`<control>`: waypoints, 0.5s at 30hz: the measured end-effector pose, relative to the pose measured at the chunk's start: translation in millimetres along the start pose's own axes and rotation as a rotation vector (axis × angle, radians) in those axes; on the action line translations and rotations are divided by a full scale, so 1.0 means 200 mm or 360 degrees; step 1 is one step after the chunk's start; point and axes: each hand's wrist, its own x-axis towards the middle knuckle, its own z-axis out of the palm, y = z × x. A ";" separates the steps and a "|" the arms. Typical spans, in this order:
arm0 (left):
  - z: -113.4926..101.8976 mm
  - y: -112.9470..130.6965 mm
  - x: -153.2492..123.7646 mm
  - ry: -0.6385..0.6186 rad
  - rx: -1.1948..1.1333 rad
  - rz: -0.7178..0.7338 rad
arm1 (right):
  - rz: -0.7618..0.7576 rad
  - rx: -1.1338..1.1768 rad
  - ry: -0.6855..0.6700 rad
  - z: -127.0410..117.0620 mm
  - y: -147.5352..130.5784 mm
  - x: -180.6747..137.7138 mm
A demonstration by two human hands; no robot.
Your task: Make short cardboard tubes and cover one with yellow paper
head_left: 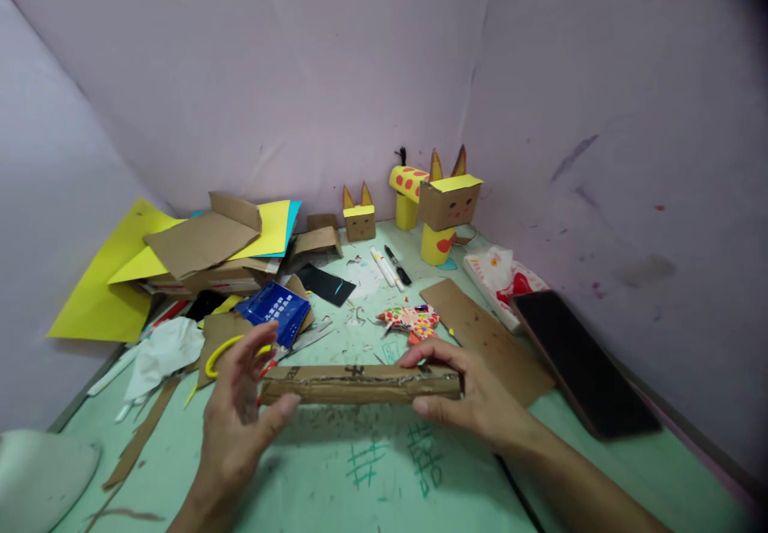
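Observation:
A long, narrow folded cardboard piece (354, 385), brown with dark marks on its upper face and a rough seam along its front, lies level above the green table. My right hand (465, 393) grips its right end, thumb at the front and fingers over the top. At the left end, my left hand (243, 405) is open, its fingers raised and apart and its thumb against or just in front of the cardboard. Right behind the piece lies a flower-patterned paper cutout (411, 321). Yellow-handled scissors (225, 353) are partly hidden behind my left hand.
Stacked cardboard and coloured paper (207, 241) fill the back left, near a blue packet (279, 313). Cardboard animal figures (450, 201) stand at the back. Markers (387, 269) lie mid-table. A flat cardboard sheet (486, 341) and a dark phone (585, 361) are at right.

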 end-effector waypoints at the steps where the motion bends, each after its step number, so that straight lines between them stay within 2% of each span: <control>1: -0.01 0.00 -0.01 -0.0134 0.0321 0.0176 | 0.0003 -0.0021 -0.0008 -0.01 0.00 0.00; 4: 0.00 0.04 -0.06 -0.0581 0.0892 0.0573 | 0.0027 -0.0106 -0.0070 -0.01 0.00 0.00; 6: 0.03 0.06 -0.09 -0.0786 0.0988 0.0684 | 0.0005 -0.0247 -0.0148 0.00 0.00 -0.01; 7: 0.05 0.07 -0.10 -0.0853 0.1005 0.0669 | -0.0045 -0.0346 -0.0174 0.01 0.00 -0.01; 9: 0.09 0.08 -0.11 -0.0917 0.1025 0.0556 | -0.0250 -0.0576 -0.0164 0.03 0.00 -0.03; 12: 0.12 0.09 -0.11 -0.0896 0.1055 0.0417 | -0.0629 -0.0793 -0.0085 0.08 -0.02 -0.04; 15: 0.12 0.09 -0.12 -0.0855 0.1046 0.0473 | -0.0796 -0.0882 -0.0025 0.15 -0.02 -0.04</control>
